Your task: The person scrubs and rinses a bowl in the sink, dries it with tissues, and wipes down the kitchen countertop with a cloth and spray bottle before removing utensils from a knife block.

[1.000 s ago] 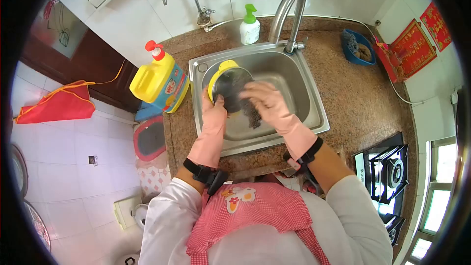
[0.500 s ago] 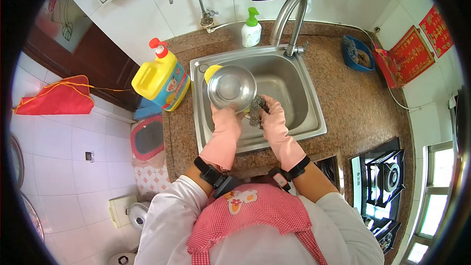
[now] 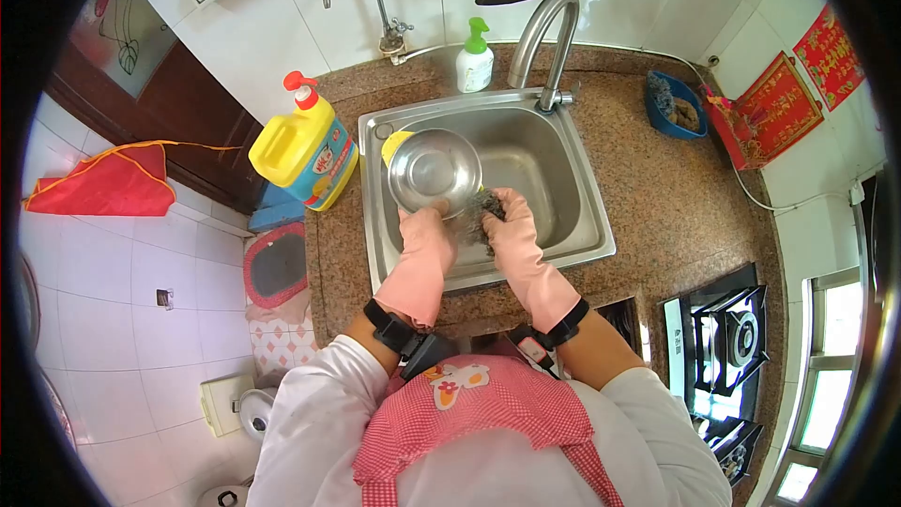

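My left hand (image 3: pixel 428 233), in a pink rubber glove, grips the near edge of a round, shallow metal bowl (image 3: pixel 435 169). The bowl is over the left half of the steel sink (image 3: pixel 608 237), its shiny inside facing up. A gloved right hand, mine too (image 3: pixel 508 218), is closed on a grey steel wool scrubber (image 3: pixel 484 216) just beside the bowl's lower right edge. I cannot tell whether the scrubber touches the bowl. Something yellow (image 3: pixel 395 142) shows partly behind the bowl's upper left; the rest of it is hidden.
A curved faucet (image 3: pixel 552 52) stands behind the sink. A yellow detergent jug (image 3: pixel 305 152) is at its left, a green-topped pump bottle (image 3: pixel 475 66) at the back. On the right are a blue basket (image 3: pixel 678 117) with scrubbers and a gas stove (image 3: pixel 727 338).
The whole view has shifted slightly. My left hand still holds the bowl; the scrubber in my right hand now looks blurred and sits a little closer to the bowl's edge.
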Motion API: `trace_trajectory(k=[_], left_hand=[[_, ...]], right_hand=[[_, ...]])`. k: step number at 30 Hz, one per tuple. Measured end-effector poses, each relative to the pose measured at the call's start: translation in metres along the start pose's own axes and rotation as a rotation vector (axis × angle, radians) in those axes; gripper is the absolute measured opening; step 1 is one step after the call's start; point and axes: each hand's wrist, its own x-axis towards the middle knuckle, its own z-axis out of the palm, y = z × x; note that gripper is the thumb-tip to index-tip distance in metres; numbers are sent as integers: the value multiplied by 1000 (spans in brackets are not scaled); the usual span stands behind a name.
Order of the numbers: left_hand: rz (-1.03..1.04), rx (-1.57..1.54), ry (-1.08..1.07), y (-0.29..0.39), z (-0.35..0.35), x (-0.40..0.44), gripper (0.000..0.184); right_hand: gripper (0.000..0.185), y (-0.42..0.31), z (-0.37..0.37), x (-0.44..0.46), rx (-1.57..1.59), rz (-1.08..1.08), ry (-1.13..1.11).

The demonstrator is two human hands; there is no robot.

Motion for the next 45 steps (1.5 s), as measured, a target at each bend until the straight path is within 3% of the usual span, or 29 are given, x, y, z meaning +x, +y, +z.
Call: trace_trajectory(k=[3, 5, 6, 9, 11, 14, 17, 19, 21, 24, 28, 31, 32, 35, 37, 41, 45], left_hand=[[17, 206, 1, 2, -2, -12, 50], [33, 180, -2, -4, -4, -14, 51], [39, 167, -6, -6, -5, -13, 52], [65, 254, 20, -4, -9, -7, 50], [49, 319, 28, -7, -6, -6, 52], [101, 489, -51, -10, -1, -14, 54], [202, 617, -14, -2, 12, -33, 57], [332, 798, 39, -6, 1, -8, 57], [329, 684, -16, -11, -10, -2, 58], [311, 694, -50, -9, -10, -7, 56], [480, 891, -39, 14, -4, -19, 67], [444, 746, -85, -7, -29, 19, 74], [292, 751, -55, 8, -20, 4, 73], [373, 733, -66, -1, -35, 31, 66], [368, 784, -39, -8, -44, 42, 54], [476, 861, -89, -9, -38, 26, 39], [674, 923, -233, -11, -38, 25, 23]], right_hand=[[36, -28, -11, 8, -10, 68, 198], [35, -25, -35, 29, 13, -146, 144], [34, -44, -43, 27, 19, -142, 41], [36, -72, -46, 14, -349, -299, -6], [46, -69, -47, 17, -743, -796, -90], [43, -87, -15, 10, -1230, -1013, -246], [37, -72, -6, 22, -1382, -969, -144], [33, -48, -1, 15, -1342, -796, -218], [32, -40, 1, 10, -1374, -928, -285], [29, -61, 2, 13, -1503, -972, -96], [28, -55, 14, 5, -1409, -614, -288], [30, -61, -3, 4, -1049, -562, -482], [27, -59, -9, 5, -961, -530, -440], [29, -86, -35, 4, -535, -234, -329], [37, -97, -51, 11, -340, -208, -230], [44, -99, -64, 27, -384, -241, -263], [31, -92, -52, 37, -471, -321, -296]])
